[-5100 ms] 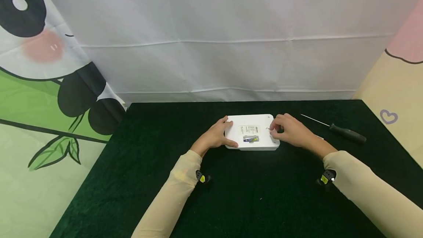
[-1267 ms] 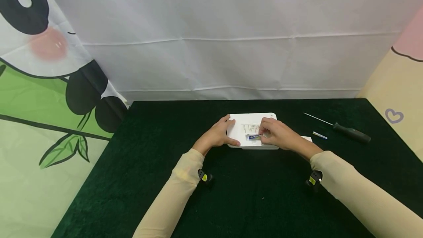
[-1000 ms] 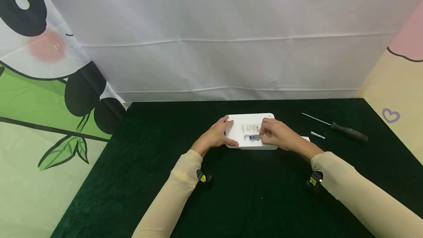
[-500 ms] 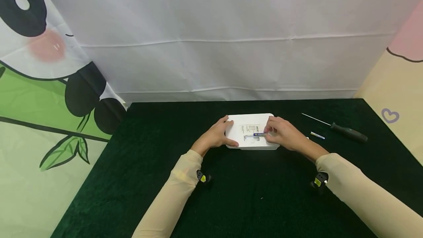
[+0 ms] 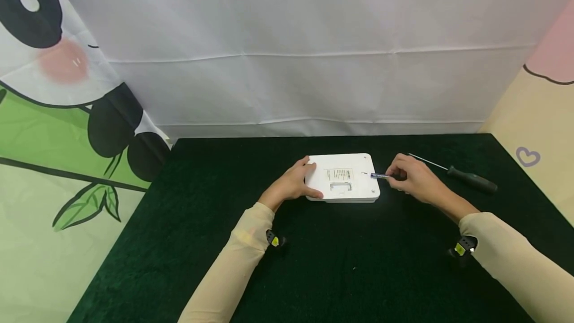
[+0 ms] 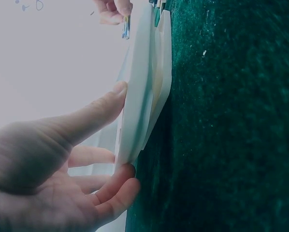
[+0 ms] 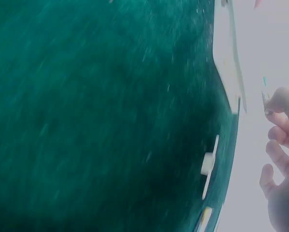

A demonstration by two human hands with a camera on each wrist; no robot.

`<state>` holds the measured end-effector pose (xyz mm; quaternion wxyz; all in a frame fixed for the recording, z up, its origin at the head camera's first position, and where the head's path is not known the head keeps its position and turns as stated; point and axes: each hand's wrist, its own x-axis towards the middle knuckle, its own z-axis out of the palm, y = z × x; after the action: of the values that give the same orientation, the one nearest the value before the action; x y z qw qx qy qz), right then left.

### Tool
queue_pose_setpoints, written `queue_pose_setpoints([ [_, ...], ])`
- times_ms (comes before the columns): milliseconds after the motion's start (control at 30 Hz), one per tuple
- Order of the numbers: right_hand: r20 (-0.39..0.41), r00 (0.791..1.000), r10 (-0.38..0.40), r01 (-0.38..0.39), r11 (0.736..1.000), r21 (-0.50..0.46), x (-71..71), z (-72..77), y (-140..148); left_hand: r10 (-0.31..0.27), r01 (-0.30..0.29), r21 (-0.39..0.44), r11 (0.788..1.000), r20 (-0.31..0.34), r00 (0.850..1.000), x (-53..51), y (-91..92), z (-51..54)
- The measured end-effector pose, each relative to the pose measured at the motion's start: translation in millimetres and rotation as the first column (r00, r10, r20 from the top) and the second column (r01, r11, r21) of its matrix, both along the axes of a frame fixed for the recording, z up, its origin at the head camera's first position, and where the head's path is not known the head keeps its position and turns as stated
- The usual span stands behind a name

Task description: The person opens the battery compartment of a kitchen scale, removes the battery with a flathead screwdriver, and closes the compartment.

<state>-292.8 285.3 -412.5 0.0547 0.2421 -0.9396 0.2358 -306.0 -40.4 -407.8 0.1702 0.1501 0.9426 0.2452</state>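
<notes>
A white flat device (image 5: 345, 163) lies back side up on the dark green cloth, with a printed label and a bare battery compartment (image 5: 341, 187). My left hand (image 5: 291, 182) grips its left end; in the left wrist view the thumb (image 6: 106, 104) lies on one face and fingers reach round the edge. Just past the device's right edge, my right hand (image 5: 412, 178) pinches a thin blue battery (image 5: 379, 176) by one end. The right wrist view shows a small white cover piece (image 7: 208, 164) on the cloth, and beside it another battery (image 7: 205, 220).
A screwdriver (image 5: 471, 179) with a dark handle lies on the right, its shaft pointing to the far left, partly behind my right hand. White fabric (image 5: 287, 88) hangs behind the table's back edge. Printed cloths stand at both sides.
My right hand has drawn the battery out of the compartment and carried it right, past the device's edge. Earlier it was pinched in the compartment. The left hand keeps its grip.
</notes>
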Motion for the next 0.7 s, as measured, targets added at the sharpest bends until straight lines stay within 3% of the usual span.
queue_pose_setpoints([
  [300,-0.037,0.998,-0.056,0.056,0.998,0.01,11.7,-3.3,42,0.003,-0.003,0.005,1.0,-0.003,1.0,0.7,-1.6,-0.6],
  [700,-0.079,0.991,-0.108,0.11,0.994,0.012,20.7,-18.4,80,-0.002,0.002,0.013,1.0,-0.007,1.0,-1.3,-2.0,-3.9],
])
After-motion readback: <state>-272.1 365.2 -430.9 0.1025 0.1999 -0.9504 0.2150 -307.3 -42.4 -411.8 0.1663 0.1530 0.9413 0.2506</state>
